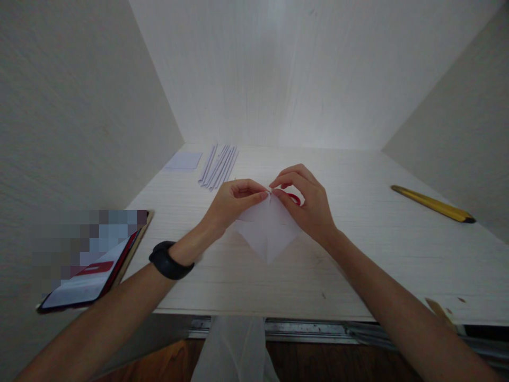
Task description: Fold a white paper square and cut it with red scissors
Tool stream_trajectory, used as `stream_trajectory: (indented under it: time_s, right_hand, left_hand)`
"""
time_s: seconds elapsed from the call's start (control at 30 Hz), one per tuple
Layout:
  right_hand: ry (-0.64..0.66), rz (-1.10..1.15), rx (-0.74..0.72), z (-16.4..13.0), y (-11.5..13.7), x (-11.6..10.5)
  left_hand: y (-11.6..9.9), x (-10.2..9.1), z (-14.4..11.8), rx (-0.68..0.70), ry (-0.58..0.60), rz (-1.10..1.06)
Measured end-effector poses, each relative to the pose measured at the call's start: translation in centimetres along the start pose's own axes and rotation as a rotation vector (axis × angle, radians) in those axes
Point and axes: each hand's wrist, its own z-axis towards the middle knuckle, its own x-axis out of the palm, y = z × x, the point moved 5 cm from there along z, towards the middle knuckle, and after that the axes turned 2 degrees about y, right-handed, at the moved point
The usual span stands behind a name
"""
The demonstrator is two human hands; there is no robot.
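Near the middle of the table, my left hand (238, 199) and my right hand (308, 199) meet at the top corner of a thin white sheet of paper (268, 233). Thumb and fingertips of each hand pinch the paper close together. Below them the sheet spreads in a diamond shape, a faint crease running down its middle. A red curved loop (295, 198) shows behind the fingers of my right hand; the rest of it is hidden. On my left wrist is a black band (169, 261).
Several slim white paper rolls (218, 167) lie at the back left, beside a flat white paper piece (183, 161). A tablet (95, 270) rests at the left edge. To the right lies a yellow cutter knife (433, 204). Chipped patches mark the table's front right edge.
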Motion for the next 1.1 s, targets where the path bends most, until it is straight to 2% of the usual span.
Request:
stream_trajectory:
  time_s: [0.23,0.4,0.73,1.1]
  right_hand:
    - [0.014,0.114,0.074,0.2,-0.5,0.3]
    - [0.076,0.176,0.134,0.1,-1.2,0.8]
    - [0.117,0.253,0.218,0.0,-2.1,1.1]
    - [0.180,0.319,0.307,-0.1,-2.8,1.5]
  left_hand:
    - [-0.4,0.3,-0.2,0.107,0.021,0.116]
    - [-0.3,0.3,-0.4,0.102,0.011,0.184]
    - [-0.3,-0.2,-0.1,0.115,-0.017,0.216]
    - [-0.4,-0.2,-0.1,0.128,-0.011,0.171]
